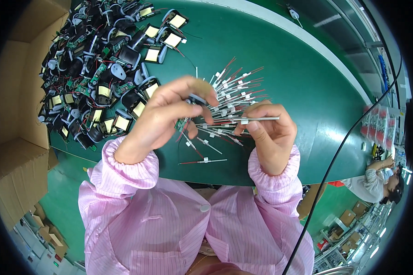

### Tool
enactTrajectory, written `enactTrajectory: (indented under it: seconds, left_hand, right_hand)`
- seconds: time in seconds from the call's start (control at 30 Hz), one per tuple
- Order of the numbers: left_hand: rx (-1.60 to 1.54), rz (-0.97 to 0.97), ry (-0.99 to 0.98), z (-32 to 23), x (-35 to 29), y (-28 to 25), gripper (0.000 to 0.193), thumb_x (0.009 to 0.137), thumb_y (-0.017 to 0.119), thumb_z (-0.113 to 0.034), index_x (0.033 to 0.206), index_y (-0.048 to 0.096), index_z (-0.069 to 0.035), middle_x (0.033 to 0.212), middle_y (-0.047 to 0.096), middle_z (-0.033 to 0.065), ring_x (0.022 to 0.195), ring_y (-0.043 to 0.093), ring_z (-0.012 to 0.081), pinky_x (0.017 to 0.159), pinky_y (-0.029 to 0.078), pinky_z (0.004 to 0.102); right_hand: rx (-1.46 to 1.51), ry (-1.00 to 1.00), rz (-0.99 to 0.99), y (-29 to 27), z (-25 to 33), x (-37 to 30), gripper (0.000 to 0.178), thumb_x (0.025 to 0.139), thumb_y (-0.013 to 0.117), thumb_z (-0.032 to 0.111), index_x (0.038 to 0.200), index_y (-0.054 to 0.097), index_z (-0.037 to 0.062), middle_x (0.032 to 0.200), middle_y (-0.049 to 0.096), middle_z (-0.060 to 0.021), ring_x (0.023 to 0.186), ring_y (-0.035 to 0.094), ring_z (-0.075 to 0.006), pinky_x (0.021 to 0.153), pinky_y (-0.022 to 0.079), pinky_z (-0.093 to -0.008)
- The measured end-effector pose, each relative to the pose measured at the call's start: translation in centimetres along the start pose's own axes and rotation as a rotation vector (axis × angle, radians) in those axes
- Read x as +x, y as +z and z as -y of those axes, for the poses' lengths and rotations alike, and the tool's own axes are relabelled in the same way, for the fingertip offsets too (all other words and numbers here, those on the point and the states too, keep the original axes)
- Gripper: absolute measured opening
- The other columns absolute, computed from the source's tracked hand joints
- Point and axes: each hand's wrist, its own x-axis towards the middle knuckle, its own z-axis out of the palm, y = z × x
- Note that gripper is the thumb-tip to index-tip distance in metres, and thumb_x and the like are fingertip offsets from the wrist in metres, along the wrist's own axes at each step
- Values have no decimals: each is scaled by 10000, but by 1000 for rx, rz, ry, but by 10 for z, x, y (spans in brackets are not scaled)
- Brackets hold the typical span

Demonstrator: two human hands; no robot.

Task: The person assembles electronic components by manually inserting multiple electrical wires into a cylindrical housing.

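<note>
The left hand (163, 112) is raised over the green table (298, 91), its thumb and fingertips pinching a small black part (196, 99) with a bit of green circuit board (181, 123) hanging below it, close to the palm; the black part sits right at the fingertips, tucked between the thumb and the first finger, and thin red and black wires trail down from it toward the table. The right hand (270, 130) is just beside it, fingers curled in and pressed together, with the thumb and first finger pinching a thin metal rod (257, 119) that has a small white collar; the rod lies level across the tips of the fingers, its free end sticking out to the right past the knuckles and its other end pointing toward the left hand. Behind and between both hands a loose pile of similar rods (236, 87) with red wire tails fans out on the table, and one more rod (204, 161) lies alone near the table edge, below the left hand. To the left, well apart from the hands, a heap of black parts (101, 68) with yellow pads and green boards covers the table, next to a cardboard box (18, 114). Both wrists wear pink striped sleeves (137, 178)
</note>
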Motion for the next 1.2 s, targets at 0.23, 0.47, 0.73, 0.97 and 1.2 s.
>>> enactTrajectory:
  seconds: [0.23, 0.47, 0.73, 0.97, 1.2]
  left_hand:
    - [556, 144, 275, 13, 0, 4, 69, 830, 668, -25, 873, 650, 25, 980, 604, 110, 931, 559, 173, 847, 416, 298]
    - [668, 128, 381, 15, 0, 7, 42, 835, 648, -9, 838, 624, 25, 973, 599, 112, 898, 557, 174, 799, 428, 287]
    - [611, 194, 354, 12, -3, 5, 26, 822, 642, 10, 829, 634, 34, 946, 605, 111, 846, 571, 169, 757, 440, 282]
    - [741, 144, 561, 16, -3, 9, 48, 817, 651, 5, 853, 656, 37, 945, 595, 107, 758, 541, 121, 625, 415, 231]
    - [776, 124, 559, 20, -7, 10, 60, 813, 660, 9, 864, 665, 40, 970, 598, 111, 727, 538, 110, 596, 413, 217]
  right_hand:
    - [-312, -165, -38, 9, -2, -1, 192, 785, 656, -141, 954, 616, -59, 927, 631, -159, 842, 643, -215, 700, 537, -298]
    - [-599, -304, 8, 10, -1, 3, 216, 720, 705, -125, 905, 642, -32, 842, 667, -144, 761, 656, -250, 687, 509, -304]
    - [-162, -34, -33, 6, 5, -4, 200, 774, 673, -127, 950, 637, -39, 961, 634, -122, 832, 658, -189, 764, 544, -287]
    - [-223, 108, 86, 3, 7, 5, 275, 732, 717, -108, 990, 653, -35, 979, 621, -104, 840, 623, -149, 707, 526, -246]
    - [-395, 7, 69, 5, 3, 5, 183, 693, 723, -89, 858, 675, -24, 820, 641, -86, 752, 618, -159, 677, 487, -264]
